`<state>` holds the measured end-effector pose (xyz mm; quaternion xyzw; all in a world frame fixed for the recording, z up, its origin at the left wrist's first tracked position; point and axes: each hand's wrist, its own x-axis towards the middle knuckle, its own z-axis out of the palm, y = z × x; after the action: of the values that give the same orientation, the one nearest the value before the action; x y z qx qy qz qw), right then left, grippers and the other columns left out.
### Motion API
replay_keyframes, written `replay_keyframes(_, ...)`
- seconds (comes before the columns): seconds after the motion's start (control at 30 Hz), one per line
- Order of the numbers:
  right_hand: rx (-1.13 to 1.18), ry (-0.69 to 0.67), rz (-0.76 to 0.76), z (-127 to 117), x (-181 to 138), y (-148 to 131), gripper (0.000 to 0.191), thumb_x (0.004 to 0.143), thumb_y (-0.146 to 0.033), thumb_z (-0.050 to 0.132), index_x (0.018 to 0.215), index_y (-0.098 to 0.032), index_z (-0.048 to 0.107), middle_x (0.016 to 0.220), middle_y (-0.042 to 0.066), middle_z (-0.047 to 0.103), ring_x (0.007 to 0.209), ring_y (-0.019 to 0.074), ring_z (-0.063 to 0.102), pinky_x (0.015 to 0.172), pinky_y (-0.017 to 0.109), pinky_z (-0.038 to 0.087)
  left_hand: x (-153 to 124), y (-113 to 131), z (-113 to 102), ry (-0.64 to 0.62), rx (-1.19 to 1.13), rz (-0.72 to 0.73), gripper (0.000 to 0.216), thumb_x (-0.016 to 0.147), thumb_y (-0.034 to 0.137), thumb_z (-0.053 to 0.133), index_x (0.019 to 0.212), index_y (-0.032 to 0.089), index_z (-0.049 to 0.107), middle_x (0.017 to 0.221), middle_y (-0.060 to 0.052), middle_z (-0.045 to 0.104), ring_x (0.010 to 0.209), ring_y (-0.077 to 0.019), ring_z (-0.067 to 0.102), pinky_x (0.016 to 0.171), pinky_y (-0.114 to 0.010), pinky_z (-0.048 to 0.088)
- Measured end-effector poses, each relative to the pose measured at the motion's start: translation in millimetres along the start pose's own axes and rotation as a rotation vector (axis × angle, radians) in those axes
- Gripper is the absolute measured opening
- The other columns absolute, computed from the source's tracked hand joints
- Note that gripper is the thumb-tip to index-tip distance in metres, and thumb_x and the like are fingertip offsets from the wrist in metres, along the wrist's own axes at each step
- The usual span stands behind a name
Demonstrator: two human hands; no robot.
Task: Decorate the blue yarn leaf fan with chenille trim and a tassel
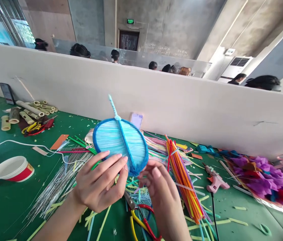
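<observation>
I hold up a blue oval fan-shaped piece (120, 143) made of light blue strands, with a dark blue fuzzy rim and a central stem sticking up. My left hand (100, 182) grips its lower left edge, fingers laid across the front. My right hand (159, 187) pinches the bottom tip of the oval, fingers curled. Below my hands lie red and yellow handled pliers (141, 219) on the green table (3, 204).
A bundle of orange and yellow sticks (184, 174), silver wires (58, 182), a pink glue gun (215, 180), a white and red paper bowl (13, 168), bamboo tubes (30, 110), purple feathers (264, 177). A white partition (181, 103) runs behind, with several people's heads beyond it.
</observation>
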<state>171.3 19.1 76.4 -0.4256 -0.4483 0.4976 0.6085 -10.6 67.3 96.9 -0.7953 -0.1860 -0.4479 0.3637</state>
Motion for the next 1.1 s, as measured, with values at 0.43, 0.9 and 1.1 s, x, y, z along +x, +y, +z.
replay_keyframes(0.43, 0.256, 0.039, 0.134, -0.4, 21.0, 12.7, 0.020, 0.090, -0.041, 0.070, 0.093, -0.021, 0.068, 0.081, -0.002, 0.062, 0.068, 0.0095, 0.055, 0.067, 0.022, 0.046, -7.6, 45.6, 25.7, 0.213, -1.082, -1.502, 0.037, 0.091, 0.029, 0.063, 0.128, 0.028, 0.057, 0.140, -0.008, 0.056, 0.133, -0.0290, 0.052, 0.105, -0.047, 0.049)
replay_keyframes(0.9, -0.041, 0.117, -0.062, 5.4, 22.7, 23.0, 0.022, 0.097, -0.041, 0.059, 0.090, -0.020, 0.061, 0.081, 0.000, 0.065, 0.072, 0.0136, 0.060, 0.066, 0.024, 0.048, 16.7, 49.7, 46.3, -0.022, -1.618, -1.800, 0.013, 0.086, 0.028, 0.070, 0.097, 0.021, 0.072, 0.106, -0.006, 0.076, 0.090, -0.0221, 0.069, 0.078, -0.031, 0.053)
replay_keyframes(1.1, -0.010, 0.176, -0.030, 9.4, 24.0, 23.6, 0.025, 0.095, -0.044, 0.060, 0.087, -0.020, 0.061, 0.076, 0.000, 0.064, 0.068, 0.0143, 0.060, 0.064, 0.025, 0.050, 11.8, 56.8, 48.7, 0.000, -1.600, -1.838, 0.018, 0.086, 0.027, 0.071, 0.102, 0.019, 0.072, 0.105, -0.006, 0.077, 0.094, -0.0230, 0.070, 0.079, -0.031, 0.054)
